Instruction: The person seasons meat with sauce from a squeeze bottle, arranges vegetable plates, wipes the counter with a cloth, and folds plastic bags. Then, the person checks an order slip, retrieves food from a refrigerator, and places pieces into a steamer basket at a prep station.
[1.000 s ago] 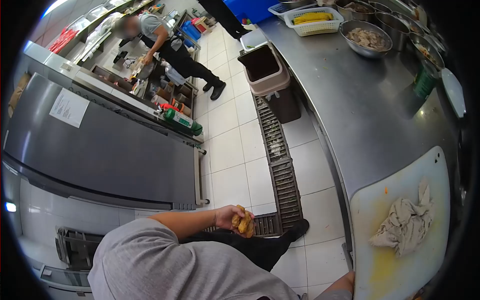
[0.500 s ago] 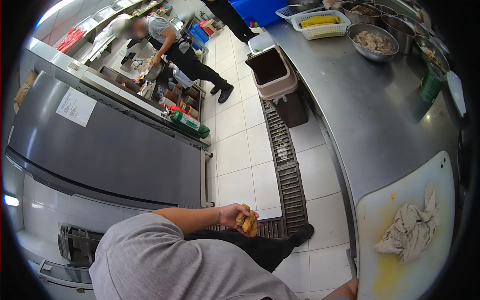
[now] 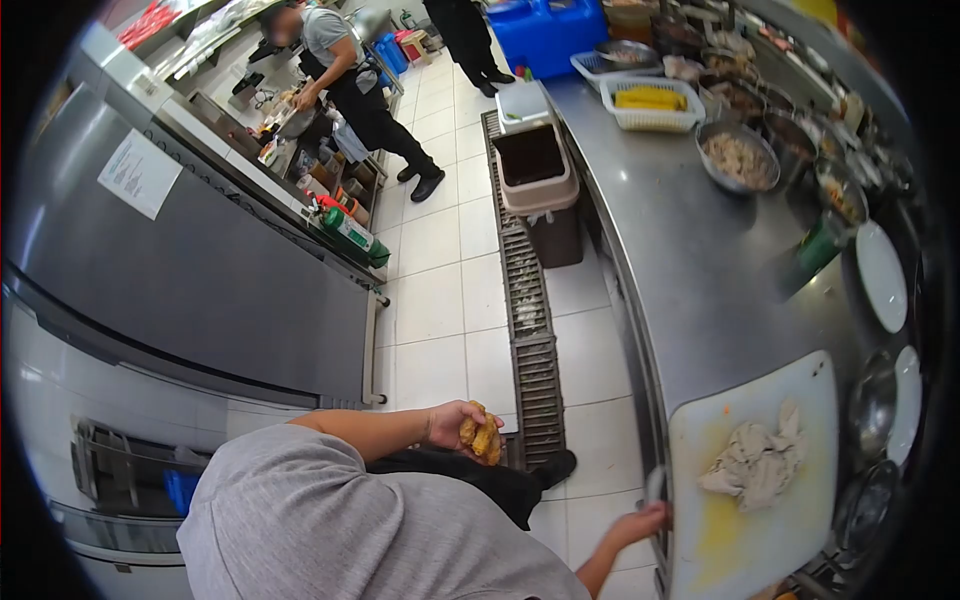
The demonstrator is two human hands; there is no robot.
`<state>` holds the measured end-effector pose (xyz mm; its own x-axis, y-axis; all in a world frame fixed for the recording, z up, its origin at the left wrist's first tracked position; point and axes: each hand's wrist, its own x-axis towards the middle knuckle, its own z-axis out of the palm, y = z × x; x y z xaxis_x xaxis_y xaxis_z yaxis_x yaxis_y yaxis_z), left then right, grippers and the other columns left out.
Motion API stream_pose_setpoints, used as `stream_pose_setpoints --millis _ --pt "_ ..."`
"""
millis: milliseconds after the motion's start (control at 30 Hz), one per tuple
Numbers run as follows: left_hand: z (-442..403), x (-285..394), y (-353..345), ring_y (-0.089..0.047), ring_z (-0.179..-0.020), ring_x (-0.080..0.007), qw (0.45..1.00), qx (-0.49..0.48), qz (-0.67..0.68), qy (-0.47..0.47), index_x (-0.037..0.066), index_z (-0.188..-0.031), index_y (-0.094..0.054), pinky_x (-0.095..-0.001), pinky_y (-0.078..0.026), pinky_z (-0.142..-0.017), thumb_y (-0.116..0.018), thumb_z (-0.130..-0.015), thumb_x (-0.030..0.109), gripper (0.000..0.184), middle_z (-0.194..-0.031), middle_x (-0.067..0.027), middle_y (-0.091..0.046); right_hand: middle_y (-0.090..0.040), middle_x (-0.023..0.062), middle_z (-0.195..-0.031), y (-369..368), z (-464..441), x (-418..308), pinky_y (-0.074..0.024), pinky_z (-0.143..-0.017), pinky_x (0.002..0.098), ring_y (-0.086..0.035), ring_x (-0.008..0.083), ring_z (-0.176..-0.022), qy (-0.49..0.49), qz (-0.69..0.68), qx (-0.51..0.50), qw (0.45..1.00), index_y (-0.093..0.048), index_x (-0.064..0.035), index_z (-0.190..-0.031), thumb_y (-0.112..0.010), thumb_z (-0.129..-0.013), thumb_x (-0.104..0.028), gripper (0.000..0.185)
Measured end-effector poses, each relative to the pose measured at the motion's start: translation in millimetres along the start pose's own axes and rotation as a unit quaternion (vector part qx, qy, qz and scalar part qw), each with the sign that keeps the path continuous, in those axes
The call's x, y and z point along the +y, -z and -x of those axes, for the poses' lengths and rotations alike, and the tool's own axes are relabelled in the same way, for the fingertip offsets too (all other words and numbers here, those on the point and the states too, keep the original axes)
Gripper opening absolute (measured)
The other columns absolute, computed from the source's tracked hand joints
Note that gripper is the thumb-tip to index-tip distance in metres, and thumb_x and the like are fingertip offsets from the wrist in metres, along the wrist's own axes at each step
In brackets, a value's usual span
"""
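Note:
My left hand (image 3: pixel 458 425) is closed around several knobbly yellow-brown pieces (image 3: pixel 483 438), held low in front of my body over the floor. Their exact kind is unclear. My right hand (image 3: pixel 640 522) is at the counter's front edge, left of the white cutting board (image 3: pixel 690 430). Its fingers are curled, and a narrow, pale grey, blurred thing (image 3: pixel 655 487) sticks up from them; I cannot tell what it is. On the board lies a crumpled off-white cloth (image 3: pixel 755 465), with yellow stains and a small orange bit around it.
Along the steel counter (image 3: pixel 650 270) stand a white basket (image 3: pixel 650 118) with yellow contents, a metal bowl of food (image 3: pixel 738 160) and white plates (image 3: pixel 880 275). A bin (image 3: pixel 540 170) stands beside the floor drain (image 3: pixel 535 370). A tall steel cabinet (image 3: pixel 200 260) is at left; a co-worker (image 3: pixel 350 90) stands beyond.
The view has shifted, bringing more of the counter's right side into sight. My right hand has come up into view by the counter edge. My left hand still grips the yellow-brown pieces.

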<state>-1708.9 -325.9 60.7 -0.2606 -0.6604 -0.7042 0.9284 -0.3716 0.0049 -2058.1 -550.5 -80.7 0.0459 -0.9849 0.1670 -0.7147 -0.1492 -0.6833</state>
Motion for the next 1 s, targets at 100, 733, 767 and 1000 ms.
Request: stream_pose_setpoints --millis 100,733,767,1000 --pt "18.0 5.1 -26.4 -0.045 -0.123 -0.0403 0.999 -0.013 0.016 -0.031 0.007 -0.116 -0.055 -0.0585 -0.033 -0.105 -0.056 -0.076 0.015 0.041 -0.126 -0.0197 -0.051 -0.051 0.0138 -0.096 -2.3 52.0 -58.5 -0.0417 -0.084 0.034 -0.05 0.0261 -0.091 -0.077 -0.138 -0.164 0.974 -0.049 0.0012 -0.096 -0.046 -0.088 0.004 0.01" --pt "126.5 201.5 -2.5 -0.046 -0.122 -0.0426 0.952 -0.164 0.082 -0.246 0.006 -0.117 -0.052 -0.0612 -0.033 -0.104 -0.057 -0.078 0.013 0.04 -0.125 -0.0199 -0.052 -0.055 0.0119 -0.099 -70.1 -183.0 -340.8 -0.0357 -0.093 0.0452 -0.049 0.0324 -0.103 0.28 0.175 0.012 0.944 -0.053 -0.0021 -0.093 -0.054 -0.084 -0.007 0.01" --pt "131.0 219.3 -4.5 -0.046 -0.122 -0.0424 0.95 -0.165 0.077 -0.253 0.007 -0.117 -0.051 -0.0606 -0.033 -0.105 -0.057 -0.078 0.013 0.04 -0.124 -0.0195 -0.052 -0.055 0.0119 -0.099 -82.0 -190.1 -342.4 -0.0357 -0.093 0.0452 -0.049 0.0324 -0.103 0.284 0.176 0.016 0.942 -0.053 -0.0021 -0.093 -0.054 -0.084 -0.007 0.01" --pt "103.5 341.7 -51.4 -0.053 -0.115 -0.0364 0.957 -0.194 -0.038 -0.211 0.008 -0.118 -0.051 -0.0561 -0.039 -0.101 -0.059 -0.081 0.017 0.039 -0.121 -0.0152 -0.055 -0.055 0.0121 -0.104 -113.0 -226.9 -369.4 -0.0351 -0.094 0.0466 -0.048 0.0329 -0.106 0.247 0.23 -0.048 0.94 -0.054 -0.0039 -0.098 -0.058 -0.082 -0.007 0.017"
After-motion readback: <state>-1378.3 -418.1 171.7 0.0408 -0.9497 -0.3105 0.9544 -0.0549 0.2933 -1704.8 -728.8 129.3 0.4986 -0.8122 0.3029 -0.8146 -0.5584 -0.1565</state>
